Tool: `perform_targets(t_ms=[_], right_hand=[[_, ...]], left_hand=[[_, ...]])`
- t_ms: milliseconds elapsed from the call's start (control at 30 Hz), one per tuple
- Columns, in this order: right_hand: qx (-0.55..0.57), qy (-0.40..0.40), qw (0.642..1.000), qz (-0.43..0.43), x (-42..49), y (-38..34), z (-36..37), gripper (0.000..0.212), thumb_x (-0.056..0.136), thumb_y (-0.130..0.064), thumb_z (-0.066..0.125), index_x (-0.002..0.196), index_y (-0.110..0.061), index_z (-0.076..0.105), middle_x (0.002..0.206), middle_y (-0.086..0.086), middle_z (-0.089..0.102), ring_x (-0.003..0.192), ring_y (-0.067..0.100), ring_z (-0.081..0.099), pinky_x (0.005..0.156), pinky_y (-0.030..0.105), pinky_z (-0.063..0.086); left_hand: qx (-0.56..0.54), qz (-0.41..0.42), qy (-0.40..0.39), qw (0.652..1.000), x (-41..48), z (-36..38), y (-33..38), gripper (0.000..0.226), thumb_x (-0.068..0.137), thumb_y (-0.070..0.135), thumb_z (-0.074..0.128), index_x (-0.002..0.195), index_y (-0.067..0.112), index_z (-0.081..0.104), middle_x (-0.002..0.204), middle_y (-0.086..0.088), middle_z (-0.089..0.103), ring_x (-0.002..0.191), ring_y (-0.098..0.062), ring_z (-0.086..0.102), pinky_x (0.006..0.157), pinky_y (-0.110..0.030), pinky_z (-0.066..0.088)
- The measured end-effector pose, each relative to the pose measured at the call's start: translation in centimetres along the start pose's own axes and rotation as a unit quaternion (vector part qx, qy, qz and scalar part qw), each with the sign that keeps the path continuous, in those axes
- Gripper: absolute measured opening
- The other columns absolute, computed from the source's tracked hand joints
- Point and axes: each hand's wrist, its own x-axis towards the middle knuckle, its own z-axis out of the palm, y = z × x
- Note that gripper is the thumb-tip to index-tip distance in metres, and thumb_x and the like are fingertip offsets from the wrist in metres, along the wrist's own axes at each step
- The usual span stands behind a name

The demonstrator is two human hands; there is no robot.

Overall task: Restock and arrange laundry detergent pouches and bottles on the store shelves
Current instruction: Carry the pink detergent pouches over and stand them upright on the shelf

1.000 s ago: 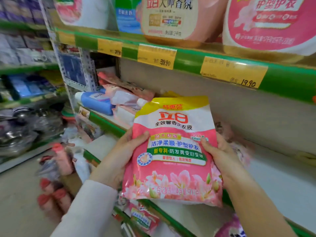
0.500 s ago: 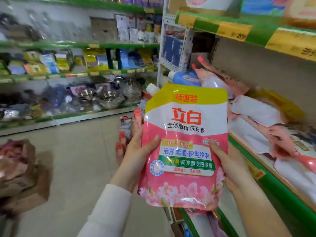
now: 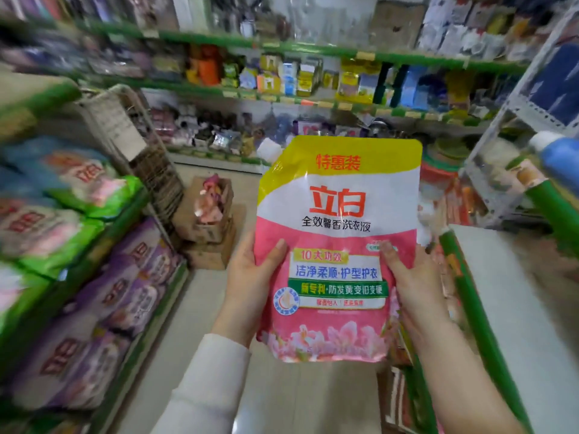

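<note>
Left hand (image 3: 250, 286): I read it as gripping the left edge of the pouch (image 3: 338, 214), with the thumb (image 3: 275, 252) laid on the printed front and the fingers hidden behind.
Right hand (image 3: 413, 286): it grips the right edge the same way. The thumb is on the front and I cannot see the fingers behind.
Pouch: held upright between both hands, in the air over the aisle, front facing the camera. It has a yellow top, a white band with red characters, and a pink lower half with flowers along the bottom. It rests on no shelf.
Sleeve (image 3: 203, 386): white, on the left forearm. The right forearm is bare.
Floor (image 3: 194, 308): pale, directly below the pouch.
Boxes (image 3: 206, 227): cardboard, stacked on the floor beyond the left hand. The top one is open with pink packs inside.
Right shelf (image 3: 470, 296): a white board with a green front edge, just beside the right hand.
Bottle (image 3: 560, 158): blue with a white cap, on a higher level at far right, blurred.
Left shelf (image 3: 147, 324): purple bags (image 3: 125, 292) on the lower level and green bags (image 3: 94, 195) above, all blurred.
Far shelves (image 3: 313, 89): green-edged and packed with small goods too blurred for me to identify.
</note>
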Motion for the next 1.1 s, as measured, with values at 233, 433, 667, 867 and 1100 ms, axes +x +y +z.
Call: perform_targets(t_ms=[233,433,667,867,1100], right_hand=[[0.004,-0.120,0.993,0.000,-1.0,0.5,14.3,0.006,0.086,-0.029,0.064,0.082,-0.024,0.065,0.077,-0.010,0.072,0.073,0.006,0.069,0.072,0.026,0.056],[0.032,-0.212,0.976,0.020,-2.4,0.7,24.3,0.009,0.088,-0.010,0.058,0.088,-0.018,0.062,0.071,-0.013,0.072,0.064,0.002,0.067,0.060,0.017,0.054],[0.008,-0.317,0.947,0.050,-3.6,1.1,33.5,0.004,0.087,-0.019,0.061,0.089,-0.021,0.065,0.079,-0.003,0.075,0.072,0.016,0.070,0.068,0.034,0.055],[0.014,-0.397,0.917,0.034,-3.4,-0.6,41.3,0.005,0.086,-0.019,0.062,0.086,-0.021,0.066,0.085,0.002,0.074,0.080,0.024,0.070,0.075,0.040,0.055],[0.010,-0.498,0.866,-0.033,-0.9,-4.0,50.7,0.005,0.085,-0.022,0.064,0.082,-0.023,0.068,0.088,0.005,0.073,0.083,0.026,0.069,0.081,0.047,0.054]], left_hand=[[0.021,0.054,0.126,0.990,0.4,-12.4,4.3,0.024,0.076,0.020,0.064,0.098,0.029,0.063,0.094,-0.001,0.073,0.085,-0.020,0.069,0.075,-0.039,0.056],[0.007,0.072,0.231,0.970,-0.5,-20.5,6.4,0.028,0.074,0.024,0.066,0.102,0.029,0.064,0.101,-0.005,0.073,0.092,-0.028,0.068,0.080,-0.043,0.055],[-0.027,0.079,0.331,0.940,-1.7,-27.1,8.3,0.028,0.076,0.022,0.065,0.103,0.029,0.061,0.101,-0.006,0.073,0.089,-0.028,0.070,0.078,-0.044,0.057],[-0.021,0.118,0.406,0.906,-0.7,-31.1,10.9,0.028,0.080,0.016,0.062,0.105,0.027,0.059,0.093,-0.001,0.074,0.079,-0.020,0.071,0.064,-0.030,0.058],[-0.022,0.172,0.480,0.860,2.6,-34.3,15.1,0.032,0.076,0.021,0.063,0.108,0.025,0.059,0.098,-0.005,0.073,0.082,-0.023,0.071,0.065,-0.032,0.058]])
